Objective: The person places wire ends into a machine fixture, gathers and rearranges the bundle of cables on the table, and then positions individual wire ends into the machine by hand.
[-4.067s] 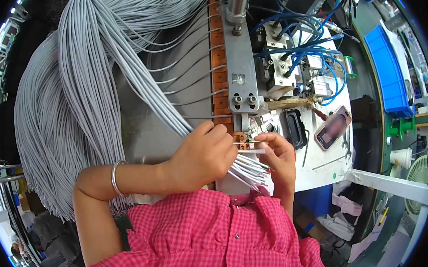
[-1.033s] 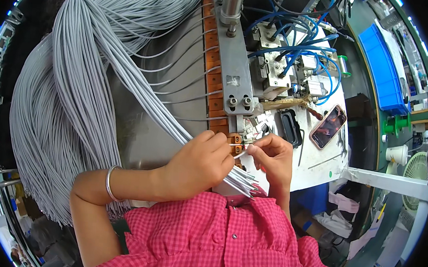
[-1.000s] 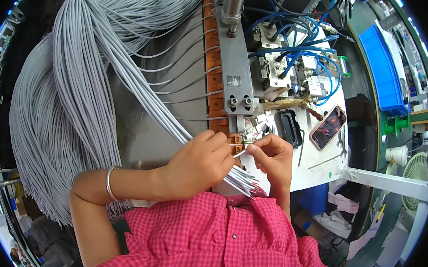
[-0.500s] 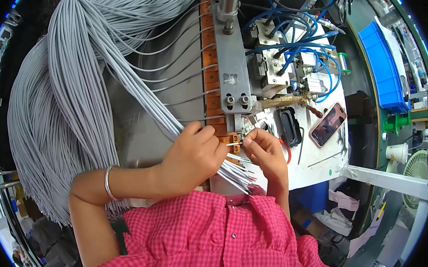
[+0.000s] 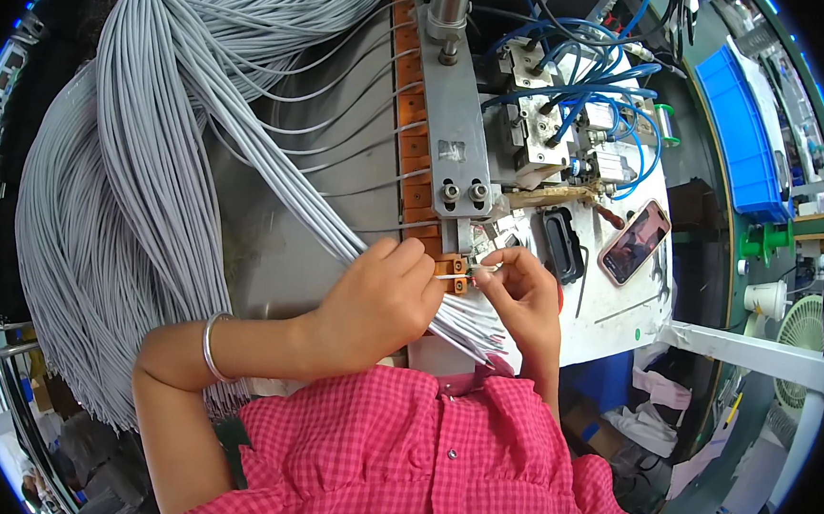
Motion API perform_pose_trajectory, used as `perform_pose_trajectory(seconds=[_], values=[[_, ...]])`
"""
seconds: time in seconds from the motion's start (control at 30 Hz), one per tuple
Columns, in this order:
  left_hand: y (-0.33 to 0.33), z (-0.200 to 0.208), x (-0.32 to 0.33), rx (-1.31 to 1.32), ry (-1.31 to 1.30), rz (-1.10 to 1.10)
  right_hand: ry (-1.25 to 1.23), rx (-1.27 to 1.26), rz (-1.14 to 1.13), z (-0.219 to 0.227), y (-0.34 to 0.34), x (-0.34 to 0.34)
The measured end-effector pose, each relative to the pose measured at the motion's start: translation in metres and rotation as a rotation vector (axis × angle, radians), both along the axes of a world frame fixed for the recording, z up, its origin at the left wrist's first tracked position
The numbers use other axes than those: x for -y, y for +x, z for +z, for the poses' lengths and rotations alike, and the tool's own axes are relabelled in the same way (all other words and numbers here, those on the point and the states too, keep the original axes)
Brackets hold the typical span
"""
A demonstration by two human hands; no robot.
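Observation:
My left hand (image 5: 381, 295) is closed around a bundle of grey cables (image 5: 314, 220). Their stripped ends (image 5: 469, 328), with small coloured cores, fan out below its fingers. A single cable end (image 5: 453, 276) sticks out beyond the knuckles and lies across an orange slotted block (image 5: 454, 264) at the near end of an orange fixture strip (image 5: 417, 148). At the tip of that cable, my right hand (image 5: 531, 308) pinches the thin coloured cores between thumb and forefinger. The exact grip on the cores is too small to make out.
A thick hank of grey cables (image 5: 154, 124) hangs on the left. Single cables run into the strip beside a steel bar (image 5: 450, 116). Beyond stand metal valve blocks (image 5: 540, 132) with blue air hoses. A phone (image 5: 635, 242) and a black tray (image 5: 563, 246) lie on the white table.
The view has shifted slightly. My right fingertips have shifted at the cable tip, where coloured cores now show more clearly. My left hand keeps its hold on the bundle.

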State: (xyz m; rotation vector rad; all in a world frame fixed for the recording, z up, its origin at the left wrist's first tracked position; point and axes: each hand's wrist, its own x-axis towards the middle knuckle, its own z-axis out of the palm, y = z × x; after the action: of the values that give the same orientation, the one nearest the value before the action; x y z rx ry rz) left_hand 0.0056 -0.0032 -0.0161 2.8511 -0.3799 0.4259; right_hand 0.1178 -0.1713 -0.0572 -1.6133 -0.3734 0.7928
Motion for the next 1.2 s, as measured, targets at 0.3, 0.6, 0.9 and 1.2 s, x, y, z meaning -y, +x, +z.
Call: perform_pose_trajectory(seconds=[0.3, 0.6, 0.9, 1.2], values=[[0.000, 0.007, -0.001, 0.011, -0.044, -0.019, 0.321, -0.034, 0.002, -0.001, -0.004, 0.001], [-0.003, 0.008, 0.002, 0.012, -0.053, 0.030, 0.281, -0.229, -0.018, 0.003, -0.007, 0.006], [-0.003, 0.007, 0.002, -0.056, -0.098, 0.026, 0.283, -0.172, 0.077, 0.002, -0.003, 0.006], [0.000, 0.003, 0.001, 0.071, -0.028, -0.036, 0.151, -0.100, -0.028, -0.008, -0.002, 0.000]])
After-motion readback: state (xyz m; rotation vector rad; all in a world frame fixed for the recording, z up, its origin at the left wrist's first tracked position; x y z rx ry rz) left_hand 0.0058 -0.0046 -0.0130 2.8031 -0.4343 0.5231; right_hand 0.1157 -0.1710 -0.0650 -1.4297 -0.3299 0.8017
